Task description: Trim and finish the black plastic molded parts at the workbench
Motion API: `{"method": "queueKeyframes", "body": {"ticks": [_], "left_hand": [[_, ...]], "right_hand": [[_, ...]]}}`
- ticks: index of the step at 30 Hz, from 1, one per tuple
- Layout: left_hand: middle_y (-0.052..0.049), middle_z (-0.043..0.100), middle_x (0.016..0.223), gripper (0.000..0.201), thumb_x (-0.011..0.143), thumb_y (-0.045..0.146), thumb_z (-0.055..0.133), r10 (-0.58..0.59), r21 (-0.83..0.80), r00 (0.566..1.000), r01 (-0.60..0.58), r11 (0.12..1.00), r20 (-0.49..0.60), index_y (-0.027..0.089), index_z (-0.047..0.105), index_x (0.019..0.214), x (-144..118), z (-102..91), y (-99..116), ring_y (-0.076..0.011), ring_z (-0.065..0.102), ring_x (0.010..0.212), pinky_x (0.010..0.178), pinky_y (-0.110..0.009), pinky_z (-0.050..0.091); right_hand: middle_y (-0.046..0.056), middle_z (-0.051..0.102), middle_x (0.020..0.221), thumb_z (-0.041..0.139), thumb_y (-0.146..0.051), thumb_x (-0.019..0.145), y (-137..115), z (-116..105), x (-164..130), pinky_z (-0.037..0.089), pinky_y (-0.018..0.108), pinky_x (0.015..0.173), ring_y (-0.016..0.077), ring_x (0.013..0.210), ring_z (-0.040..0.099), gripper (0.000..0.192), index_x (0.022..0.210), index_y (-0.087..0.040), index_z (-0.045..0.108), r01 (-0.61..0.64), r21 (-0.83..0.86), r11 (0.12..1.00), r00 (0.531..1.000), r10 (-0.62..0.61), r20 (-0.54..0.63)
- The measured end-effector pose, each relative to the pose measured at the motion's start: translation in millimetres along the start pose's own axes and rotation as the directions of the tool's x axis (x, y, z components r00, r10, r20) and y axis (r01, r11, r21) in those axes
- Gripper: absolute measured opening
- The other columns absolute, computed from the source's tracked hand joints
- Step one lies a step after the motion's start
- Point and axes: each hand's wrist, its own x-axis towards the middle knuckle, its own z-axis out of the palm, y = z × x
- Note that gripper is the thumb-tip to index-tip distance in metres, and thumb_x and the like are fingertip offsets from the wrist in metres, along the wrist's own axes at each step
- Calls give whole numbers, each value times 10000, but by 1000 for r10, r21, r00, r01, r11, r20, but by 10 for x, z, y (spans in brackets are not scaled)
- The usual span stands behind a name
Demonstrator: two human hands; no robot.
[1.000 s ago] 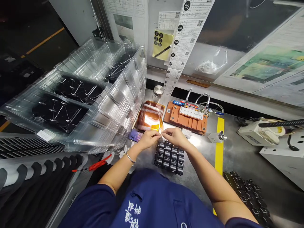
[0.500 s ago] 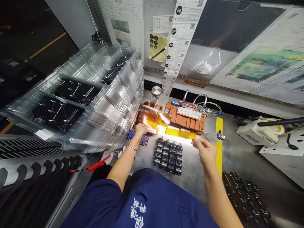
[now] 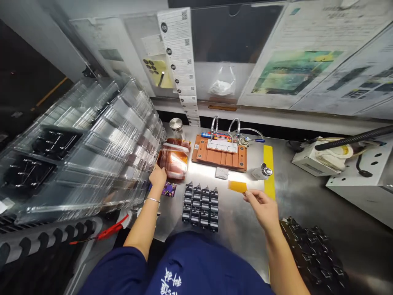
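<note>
My right hand (image 3: 263, 208) pinches a small amber film strip (image 3: 237, 187) by its right end, held above the steel bench. At the left, my left hand (image 3: 158, 178) has its fingers closed at the lower left corner of a stack of amber film sheets (image 3: 173, 159) with a shiny clear cover; some fingertips are hidden. Between my hands lies a black block of ribbed parts (image 3: 200, 208) in rows. Behind it is an orange-brown fixture (image 3: 219, 157) with a white perforated bar (image 3: 222, 146) and metal hoses. A small grey square (image 3: 221, 173) sits at its front edge.
Stacked clear trays (image 3: 101, 151) rise at the left. A patterned phone (image 3: 169, 189) lies beside my left hand. A lidded jar (image 3: 176, 126) stands behind the film. At right are a metal dispenser bottle (image 3: 262, 171), yellow tape (image 3: 269, 155), more black parts (image 3: 315, 254) and a white device (image 3: 319, 157).
My right hand has pulled the amber strip away from the fixture's front, toward me. My left hand has shifted to the stack's corner, and the raised cover now lies flatter. The view has turned right.
</note>
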Motion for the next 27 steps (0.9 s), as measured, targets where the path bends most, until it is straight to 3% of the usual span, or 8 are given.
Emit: {"method": "queueKeyframes", "body": {"ticks": [3, 5, 8, 11, 15, 21, 25, 27], "left_hand": [[-248, 644, 1093, 495, 929, 279, 414, 233, 105, 971, -228, 968, -44, 69, 364, 1373, -179, 3, 516, -360, 642, 980, 825, -441, 462], [-189, 644, 1117, 396, 934, 270, 407, 507, 115, 862, -505, 855, 13, 130, 463, 1300, -328, 124, 1071, -306, 640, 985, 814, -375, 471], [-149, 632, 1114, 271, 925, 219, 429, 835, 57, 519, -853, 518, 183, 161, 579, 1143, -648, 517, 2132, -261, 622, 998, 799, -318, 474], [-160, 610, 1112, 255, 920, 143, 411, 931, 25, 204, -978, 207, 303, 133, 602, 1088, -966, 1029, 3206, -259, 608, 1014, 776, -310, 480], [-242, 604, 1093, 316, 845, -36, 395, 918, 31, 147, -989, 146, 369, 27, 596, 1081, -1091, 1544, 4130, -283, 607, 1042, 802, -342, 482], [-232, 662, 1016, 259, 838, -38, 446, 889, -111, -11, -993, 45, 457, 36, 659, 965, -932, 1724, 4132, -254, 635, 1017, 874, -345, 478], [-173, 680, 1087, 196, 877, 101, 532, 891, -244, -78, -969, 38, 446, 92, 675, 1010, -916, 1451, 3747, -215, 639, 1024, 882, -293, 487], [-107, 698, 1095, 228, 915, 265, 529, 864, -490, -168, -866, 100, 474, 137, 691, 1011, -867, 1224, 3450, -185, 652, 988, 856, -247, 494]], "right_hand": [[51, 705, 667, 603, -424, 754, 85, -82, 77, 551, 303, 576, 186, 589, 651, 260, 722, -181, 692, 115, -64, 991, 989, -108, 99], [59, 719, 737, 553, -365, 797, 136, -131, 134, 548, 302, 596, 183, 617, 653, 238, 789, -183, 706, 212, -105, 972, 969, -194, 155], [54, 711, 770, 491, -277, 847, 180, -200, 196, 532, 298, 604, 178, 643, 651, 231, 864, -198, 707, 336, -199, 921, 930, -291, 224], [49, 699, 764, 458, -222, 876, 180, -265, 225, 528, 301, 605, 185, 672, 658, 243, 886, -211, 701, 431, -282, 857, 892, -357, 276], [61, 710, 819, 437, -186, 898, 188, -350, 269, 548, 320, 664, 198, 755, 671, 271, 951, -230, 699, 502, -338, 796, 860, -417, 295], [57, 711, 851, 428, -193, 912, 253, -370, 412, 545, 309, 673, 200, 793, 672, 282, 971, -241, 700, 489, -411, 769, 868, -386, 311], [56, 702, 825, 445, -183, 888, 131, -303, 525, 532, 323, 654, 218, 776, 662, 272, 920, -243, 708, 537, -412, 736, 829, -370, 420], [44, 699, 802, 461, -190, 875, 32, -292, 612, 526, 316, 653, 210, 757, 656, 264, 910, -258, 714, 563, -355, 746, 789, -357, 501]]}}
